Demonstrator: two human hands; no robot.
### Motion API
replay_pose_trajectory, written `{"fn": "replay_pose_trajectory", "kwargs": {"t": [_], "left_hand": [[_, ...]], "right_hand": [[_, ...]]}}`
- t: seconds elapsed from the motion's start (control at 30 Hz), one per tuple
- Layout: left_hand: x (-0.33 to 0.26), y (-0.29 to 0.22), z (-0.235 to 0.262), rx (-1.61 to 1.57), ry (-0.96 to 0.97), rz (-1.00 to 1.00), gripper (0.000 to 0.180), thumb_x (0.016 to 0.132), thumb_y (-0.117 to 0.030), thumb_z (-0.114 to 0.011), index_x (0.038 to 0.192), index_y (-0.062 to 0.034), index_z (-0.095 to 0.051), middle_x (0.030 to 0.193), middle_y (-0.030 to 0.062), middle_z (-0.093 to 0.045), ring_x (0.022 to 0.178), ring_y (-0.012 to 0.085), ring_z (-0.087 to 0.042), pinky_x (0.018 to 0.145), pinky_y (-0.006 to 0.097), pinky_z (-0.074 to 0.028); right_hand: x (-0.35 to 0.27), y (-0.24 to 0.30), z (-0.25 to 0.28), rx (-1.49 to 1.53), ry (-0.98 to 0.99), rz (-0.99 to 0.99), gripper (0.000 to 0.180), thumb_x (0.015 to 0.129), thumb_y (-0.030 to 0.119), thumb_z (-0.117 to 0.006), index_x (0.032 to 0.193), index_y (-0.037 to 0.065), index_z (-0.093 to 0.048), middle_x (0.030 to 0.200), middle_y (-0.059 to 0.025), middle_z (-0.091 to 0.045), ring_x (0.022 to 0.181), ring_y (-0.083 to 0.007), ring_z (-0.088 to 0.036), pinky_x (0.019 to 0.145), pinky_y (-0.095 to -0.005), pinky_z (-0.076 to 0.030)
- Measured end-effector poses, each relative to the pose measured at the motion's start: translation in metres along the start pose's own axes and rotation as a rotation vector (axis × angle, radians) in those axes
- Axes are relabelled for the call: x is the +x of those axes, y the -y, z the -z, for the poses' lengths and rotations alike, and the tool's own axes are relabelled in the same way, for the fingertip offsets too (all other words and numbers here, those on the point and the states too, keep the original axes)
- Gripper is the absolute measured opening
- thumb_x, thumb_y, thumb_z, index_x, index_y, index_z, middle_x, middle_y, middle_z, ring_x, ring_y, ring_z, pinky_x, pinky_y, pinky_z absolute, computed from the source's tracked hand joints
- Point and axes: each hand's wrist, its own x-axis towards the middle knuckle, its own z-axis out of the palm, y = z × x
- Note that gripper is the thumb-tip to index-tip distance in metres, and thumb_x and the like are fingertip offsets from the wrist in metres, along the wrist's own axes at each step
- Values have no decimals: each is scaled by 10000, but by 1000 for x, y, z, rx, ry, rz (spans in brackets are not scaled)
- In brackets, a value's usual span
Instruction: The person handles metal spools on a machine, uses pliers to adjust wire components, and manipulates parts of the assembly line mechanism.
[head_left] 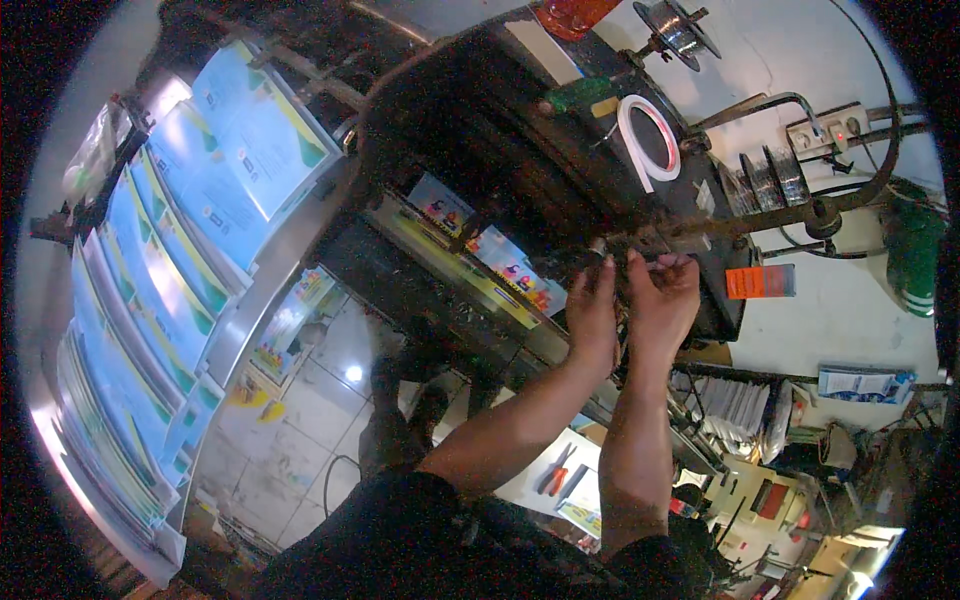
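Observation:
Both my hands are raised close together at the right end of a dark machine [480, 120]. My left hand [592, 315] has its fingers pressed together against a small metal part at the machine's edge. Beside it, my right hand [663, 300] is closed in a pinch near the end of a rusty metal bar [770, 218]. Whatever sits between the fingertips is too small and dark to make out. Just left of my hands, colourful printed booklets [515, 268] rest along the machine's ledge.
Stacks of light-blue booklets [265, 150] fill a metal table at left. On the machine top lie a white tape roll [648, 145] and a green-handled tool [578, 95]. A wire spool [678, 35] stands behind. Red-handled pliers [553, 480] lie below my forearms; an orange box [760, 282] is at right.

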Motion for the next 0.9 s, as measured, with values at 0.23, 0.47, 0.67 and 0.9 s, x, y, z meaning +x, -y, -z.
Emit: {"fn": "replay_pose_trajectory", "kwargs": {"t": [0.23, 0.47, 0.67, 0.9], "left_hand": [[-2, 1, -5, 212, -58, -85, 433, 926, -378, -577, 1137, -1, -537, 1050, 88, -595, 940, 169, -540, 827, 304, -419], [4, 8, 1, -218, 32, 5, 300, 932, -333, -579, 1060, -62, -551, 961, 32, -585, 836, 108, -520, 711, 276, -415], [-6, -11, -11, -155, 1, 21, 266, 929, -327, -585, 1012, -77, -553, 912, 15, -577, 801, 98, -511, 680, 267, -402], [3, -5, -6, -361, 91, 180, 274, 933, -340, -567, 987, -71, -568, 905, 36, -590, 807, 125, -537, 710, 291, -430]], "right_hand": [[-3, 14, 2, -159, -18, 13, 258, 781, 87, -744, 845, 29, -501, 760, -48, -571, 692, -96, -511, 622, -255, -428], [-4, 14, -1, -26, -4, -23, 263, 780, 78, -745, 848, 34, -495, 781, -43, -568, 709, -99, -510, 632, -243, -422], [-1, 8, 0, 13, -9, -27, 268, 777, 75, -750, 862, 35, -499, 776, -40, -567, 702, -95, -511, 624, -238, -421], [-4, 22, -1, -61, 10, -57, 270, 784, 73, -744, 860, 36, -488, 802, -54, -587, 715, -97, -518, 636, -244, -425]]}}
